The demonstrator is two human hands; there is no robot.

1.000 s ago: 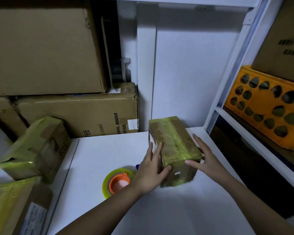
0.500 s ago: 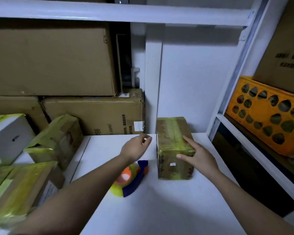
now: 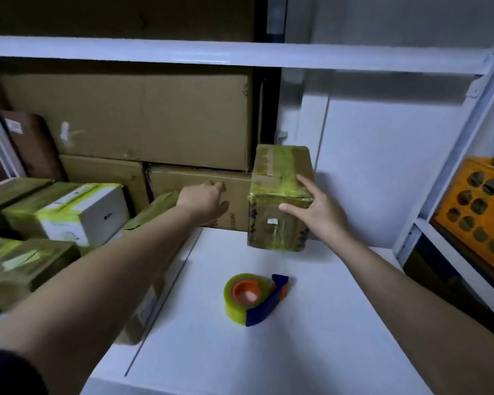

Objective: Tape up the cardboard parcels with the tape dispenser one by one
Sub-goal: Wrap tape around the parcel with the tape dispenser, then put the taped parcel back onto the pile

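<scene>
A small cardboard parcel (image 3: 277, 201) wrapped in yellow-green tape stands at the back of the white table (image 3: 311, 337), beside the wall. My right hand (image 3: 317, 212) lies on its front right top corner, thumb on the front face and straight fingers over the top and side. Left of the parcel, my left hand (image 3: 206, 199) hovers in front of a big carton with loosely curled fingers, holding nothing. The tape dispenser (image 3: 254, 297), a yellow-green roll with an orange core in a blue holder, lies alone on the table nearer to me.
Several taped parcels (image 3: 26, 266) and a white box (image 3: 94, 215) are piled at the left. Large cartons (image 3: 131, 118) are stacked along the back. A white shelf beam (image 3: 240, 54) runs overhead. On the right shelf sits an orange crate (image 3: 479, 212).
My left hand has let go of the parcel and swung left towards the cartons. The parcel now stands farther back by the wall, with the right hand still on it. The view has tilted up.
</scene>
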